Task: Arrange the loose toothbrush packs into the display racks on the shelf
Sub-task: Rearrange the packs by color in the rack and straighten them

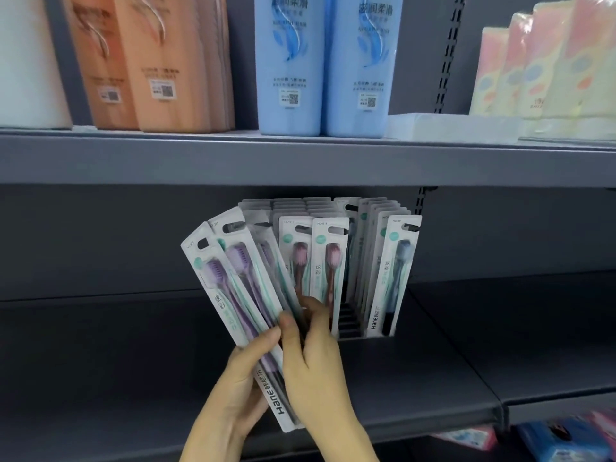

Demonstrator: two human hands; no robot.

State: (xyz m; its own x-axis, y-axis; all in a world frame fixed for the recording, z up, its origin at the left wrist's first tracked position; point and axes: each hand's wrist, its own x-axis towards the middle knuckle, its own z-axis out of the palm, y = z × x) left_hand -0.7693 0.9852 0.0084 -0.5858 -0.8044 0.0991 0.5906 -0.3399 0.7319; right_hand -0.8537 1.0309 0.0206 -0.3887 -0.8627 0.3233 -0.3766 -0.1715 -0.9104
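A fan of several toothbrush packs, white card with purple brushes, is held in front of the grey lower shelf. My left hand grips the bottom of the fan from below. My right hand pinches the packs on the fan's right side, thumb and fingers closed on them. Behind the hands stands the display rack, a black slotted holder with rows of upright packs: pink brushes in the middle, a blue-grey brush pack at the right. Empty slots show between those rows.
The upper shelf carries orange bottles, blue bottles, a white roll at left and pastel packs at right. Coloured packets lie on a lower level at bottom right. A slotted upright runs behind.
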